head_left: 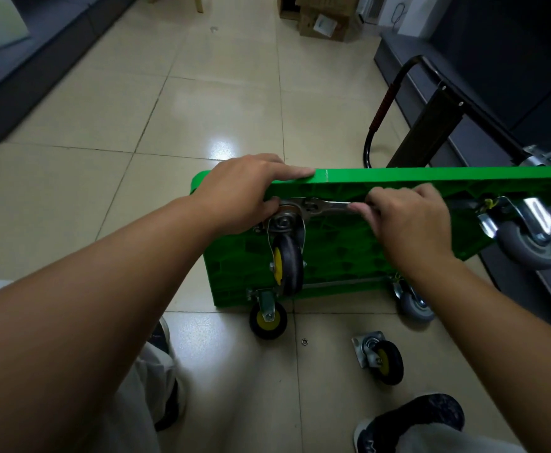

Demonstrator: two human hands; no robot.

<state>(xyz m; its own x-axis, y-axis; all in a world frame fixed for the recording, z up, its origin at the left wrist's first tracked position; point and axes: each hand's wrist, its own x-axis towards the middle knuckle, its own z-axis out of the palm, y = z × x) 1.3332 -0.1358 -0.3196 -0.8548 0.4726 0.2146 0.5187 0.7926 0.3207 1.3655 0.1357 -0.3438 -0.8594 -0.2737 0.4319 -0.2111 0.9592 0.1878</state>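
A green plastic trolley deck (398,176) stands on its long edge on the tiled floor, underside facing me. My left hand (244,191) grips its top edge, fingers over the rim and thumb by the plate of a black caster with a yellow hub (287,263). My right hand (408,220) pinches the handle of a metal wrench (325,206), whose head sits at that caster's mounting plate. A second black and yellow caster (267,318) is at the lower corner. Two grey casters (527,245) (413,304) are on the right side.
A loose black and yellow caster (380,359) lies on the floor, with a small washer (304,341) nearby. The trolley's black handle with a red grip (383,106) lies behind the deck. My shoes (411,420) are near the bottom. Cardboard boxes (320,18) stand at the back.
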